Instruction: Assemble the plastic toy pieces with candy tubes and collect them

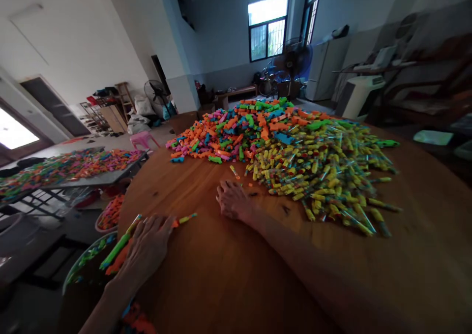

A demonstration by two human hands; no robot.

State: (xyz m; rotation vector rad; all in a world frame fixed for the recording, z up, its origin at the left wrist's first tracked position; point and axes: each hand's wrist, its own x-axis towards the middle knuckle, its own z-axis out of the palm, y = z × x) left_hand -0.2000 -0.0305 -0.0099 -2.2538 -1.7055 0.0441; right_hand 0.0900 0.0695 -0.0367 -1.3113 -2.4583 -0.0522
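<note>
My left hand lies flat with fingers stretched over toy pieces at the table's left edge. From under it show an orange plastic piece and a long green piece with a clear end. Beyond its fingertips lies a thin yellow-green tube. My right hand rests on the wooden table, its fingers loosely bent and slightly apart, with nothing visible in them. Just beyond it lies a single yellow tube. The pile of yellow tubes is to its right.
A heap of orange, green, blue and pink toy pieces covers the table's far side. Below the left edge stand a basin of green pieces and a tub of orange ones. Another table carries more pieces, near a pink stool.
</note>
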